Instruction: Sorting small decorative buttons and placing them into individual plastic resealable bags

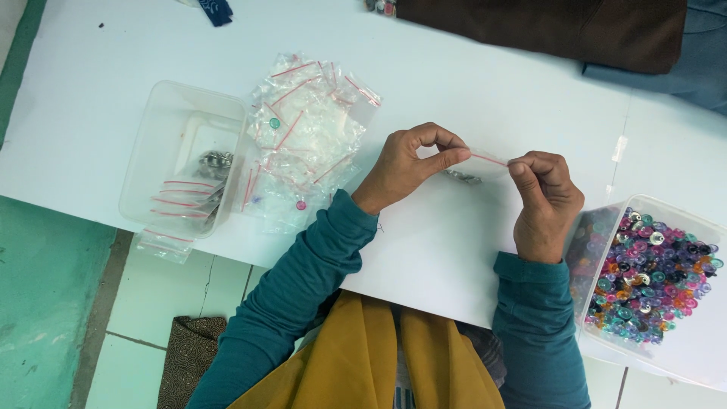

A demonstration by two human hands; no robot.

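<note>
I see my left hand [409,163] and right hand [544,198] each pinching an end of a small clear bag [485,163] just above the worktop [469,91]; I judge sealing is underway, needing firm presses along its red strip.

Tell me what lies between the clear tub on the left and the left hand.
In the head view, a heap of empty clear zip bags with red seal strips lies between the clear tub and the left hand, overlapping the tub's edge.

Head-worn camera looks steeply down, close over the white table [469,257].
</note>
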